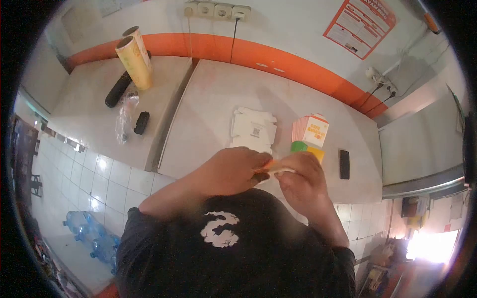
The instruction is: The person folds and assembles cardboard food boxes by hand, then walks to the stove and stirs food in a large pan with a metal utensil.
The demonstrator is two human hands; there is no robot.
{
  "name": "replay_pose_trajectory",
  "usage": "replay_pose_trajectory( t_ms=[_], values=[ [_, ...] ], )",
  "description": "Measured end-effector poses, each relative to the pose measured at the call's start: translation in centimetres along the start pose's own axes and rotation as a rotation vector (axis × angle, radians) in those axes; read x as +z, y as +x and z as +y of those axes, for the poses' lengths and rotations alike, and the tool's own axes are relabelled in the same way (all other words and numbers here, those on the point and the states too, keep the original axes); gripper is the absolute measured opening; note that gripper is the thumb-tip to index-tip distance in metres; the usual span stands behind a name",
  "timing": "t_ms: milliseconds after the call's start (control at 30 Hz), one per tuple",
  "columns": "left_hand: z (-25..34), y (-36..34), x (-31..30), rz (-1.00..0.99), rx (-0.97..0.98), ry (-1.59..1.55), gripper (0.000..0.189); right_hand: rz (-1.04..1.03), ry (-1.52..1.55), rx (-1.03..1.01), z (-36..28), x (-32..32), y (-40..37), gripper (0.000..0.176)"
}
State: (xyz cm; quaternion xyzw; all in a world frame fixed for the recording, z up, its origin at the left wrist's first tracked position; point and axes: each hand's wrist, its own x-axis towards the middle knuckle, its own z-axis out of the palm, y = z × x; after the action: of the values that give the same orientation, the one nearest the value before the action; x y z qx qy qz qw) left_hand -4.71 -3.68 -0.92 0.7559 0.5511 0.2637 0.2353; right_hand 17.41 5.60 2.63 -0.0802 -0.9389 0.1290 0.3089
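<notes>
Close to my chest, my left hand [233, 170] and my right hand [305, 180] pinch a small orange and white piece of card [281, 167] between them. My fingers cover much of it, so its full shape is hidden. Just beyond my left hand lie flat white cardboard box blanks [253, 128], the top one printed with a square code. Past my right hand a stack of orange and white printed cartons [314, 130] rests on the table, with a green and yellow carton [300, 146] at its near side, partly behind that hand.
A black phone [344, 164] lies right of the cartons on the white table [198, 124]. On the left table stand yellow rolls [134, 62], beside a dark cylinder [118, 89], clear plastic [127, 116] and a black object [142, 122]. Blue water bottles [94, 236] are on the floor.
</notes>
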Motion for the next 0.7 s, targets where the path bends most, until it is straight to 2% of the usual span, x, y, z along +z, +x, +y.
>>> replay_pose_trajectory(
  t_ms=[33,100,200,267,400,500,567,600,700],
  values=[
    [0.2,0.2,-0.1,0.030,-0.034,-0.007,0.032,-0.068,0.023,-0.032,-0.2,0.3,0.1,0.023],
    [0.8,0.5,-1.1,0.101,-0.106,-0.018,0.032,-0.001,0.025,0.150,-0.7,0.5,-0.1,0.022],
    [0.8,-0.3,-3.0,0.163,-0.196,-0.430,0.028,0.039,0.032,0.320,-1.2,0.1,-0.2,0.027],
    [0.8,-0.6,-2.9,0.223,-0.150,-0.317,0.025,0.065,0.076,0.401,-1.7,-0.1,0.2,0.029],
    [0.7,-0.4,-2.2,0.340,0.033,-0.098,0.015,-0.090,0.143,0.405,-1.5,-0.3,0.7,0.028],
    [0.3,-0.5,-2.0,0.414,0.080,-0.033,0.017,-0.083,0.247,0.466,-1.1,-0.5,0.8,0.025],
    [0.6,-0.7,-2.2,0.410,0.011,-0.095,0.014,-0.036,0.321,0.541,-1.2,-0.7,0.9,0.024],
    [0.7,-0.7,-2.2,0.409,-0.025,-0.125,0.013,-0.047,0.313,0.545,-1.2,-0.7,0.9,0.023],
    [0.3,-0.5,-1.8,0.442,0.042,-0.089,0.013,-0.128,0.353,0.558,-0.9,-0.8,0.6,0.023]
  ],
)
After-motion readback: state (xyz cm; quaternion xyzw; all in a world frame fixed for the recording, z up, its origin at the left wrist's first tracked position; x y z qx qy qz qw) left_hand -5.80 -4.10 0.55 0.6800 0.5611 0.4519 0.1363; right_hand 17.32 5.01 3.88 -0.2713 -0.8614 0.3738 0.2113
